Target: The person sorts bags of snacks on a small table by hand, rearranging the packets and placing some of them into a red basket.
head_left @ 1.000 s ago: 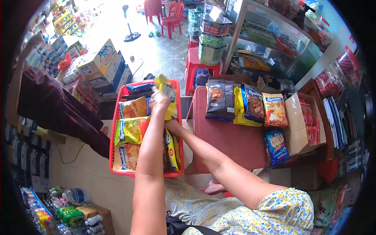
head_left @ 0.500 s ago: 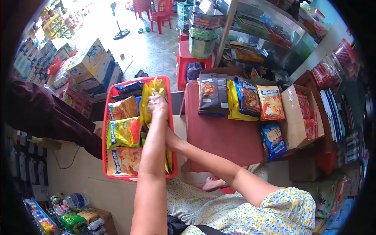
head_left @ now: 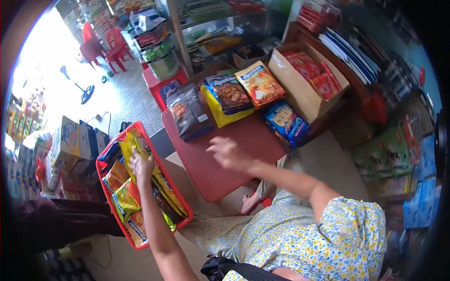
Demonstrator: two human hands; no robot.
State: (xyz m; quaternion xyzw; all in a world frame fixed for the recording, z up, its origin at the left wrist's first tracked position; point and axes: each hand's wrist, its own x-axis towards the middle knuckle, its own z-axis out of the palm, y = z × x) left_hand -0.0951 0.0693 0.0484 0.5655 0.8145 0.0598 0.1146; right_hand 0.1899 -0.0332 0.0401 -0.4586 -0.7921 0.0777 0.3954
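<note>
My left hand [head_left: 141,165] lies on the yellow bags [head_left: 127,149] in the red plastic basket [head_left: 166,170], its fingers stretched out along them. Also in the basket are a green-and-red candy bag [head_left: 127,198], an orange candy bag [head_left: 116,176] and other packets, partly hidden by my forearm. My right hand [head_left: 228,153] is over the dark red table [head_left: 219,182], fingers apart and slightly bent, with nothing in them. Near it are a blue bag [head_left: 287,122], a brown-and-yellow bag [head_left: 230,96], an orange-and-cream candy bag [head_left: 260,83] and a dark grey bag [head_left: 188,112].
An open cardboard box [head_left: 291,83] of red packets stands at the table's far right. Behind the table are plastic tubs [head_left: 161,58] on a red stool and a glass cabinet [head_left: 220,35]. Cartons [head_left: 68,140] are stacked at left, near a fan [head_left: 87,93].
My right hand has left the basket and moved right, over the table. My left hand is still at the yellow bags. The view has turned to the right.
</note>
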